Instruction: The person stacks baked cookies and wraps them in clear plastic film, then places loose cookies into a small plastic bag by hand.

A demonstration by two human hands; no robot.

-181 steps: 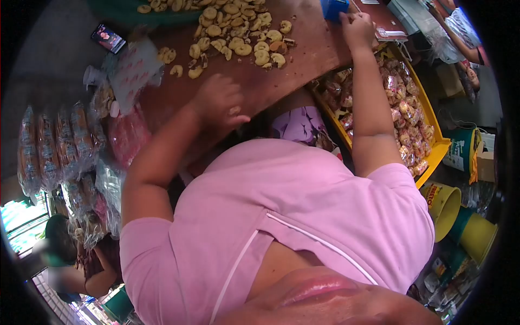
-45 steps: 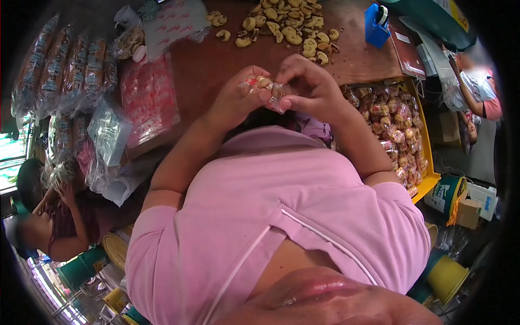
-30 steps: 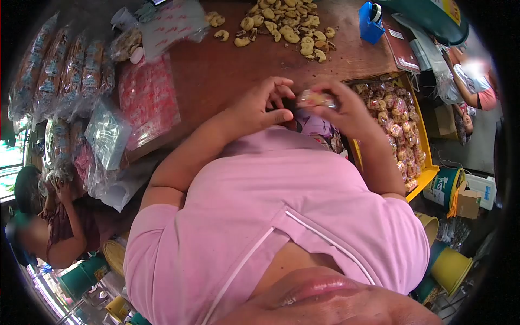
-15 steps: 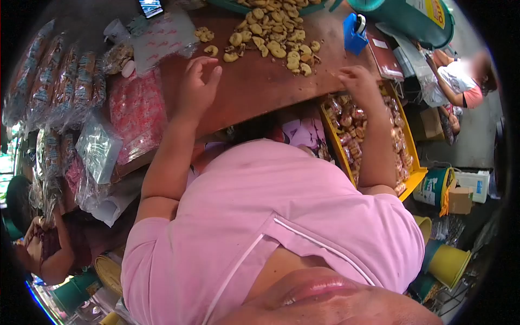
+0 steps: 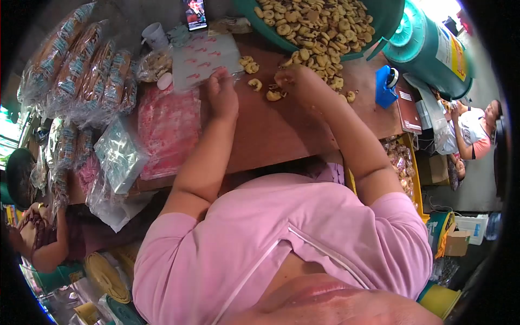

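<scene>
From my remote seat I see the curled cookies in the green basin and on the tabletop, probably light, brittle, best pinched softly by edges, the left hand loosely open, the right hand curled beside them, its grasp I cannot tell.

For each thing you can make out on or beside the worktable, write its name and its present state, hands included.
Left hand: open, near the printed plastic sheets
Right hand: at the cookies, grip unclear
Cookies: unwrapped, heaped
Green basin: uncovered, full of cookies
Phone: screen lit
Printed plastic sheets: lying flat
Long packs: wrapped in clear plastic
Yellow tray: holding wrapped pieces, partly hidden
</scene>
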